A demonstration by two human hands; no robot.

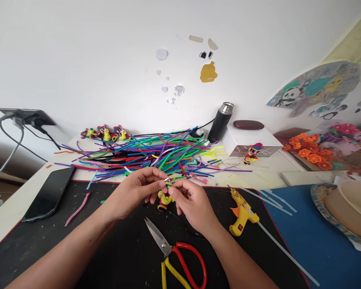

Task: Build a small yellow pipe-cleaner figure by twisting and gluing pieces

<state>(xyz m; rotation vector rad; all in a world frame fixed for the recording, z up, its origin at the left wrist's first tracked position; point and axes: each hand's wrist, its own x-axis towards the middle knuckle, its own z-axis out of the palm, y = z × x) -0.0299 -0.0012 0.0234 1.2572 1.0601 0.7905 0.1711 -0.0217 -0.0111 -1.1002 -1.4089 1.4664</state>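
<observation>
Between my two hands, above the black mat (117, 249), is a small pipe-cleaner figure (163, 200) in yellow and dark pink, with green and red bits near its top. My left hand (138, 188) closes on it from the left, and a small white tip shows at its thumb and forefinger. From the other side my right hand (194, 202) pinches the figure's upper part. Fingers hide much of the figure. Just below the hands lie scissors (165, 247) with one red and one yellow handle, their blades slightly apart.
Behind the hands spreads a pile of coloured pipe cleaners (138, 156). A yellow glue gun (242, 212) lies right, a phone (49, 194) and a pink strip (78, 209) left. Finished-looking figures (105, 133) lie at the back; another figure (252, 153) stands before a white box (249, 138), beside a black flask (221, 122).
</observation>
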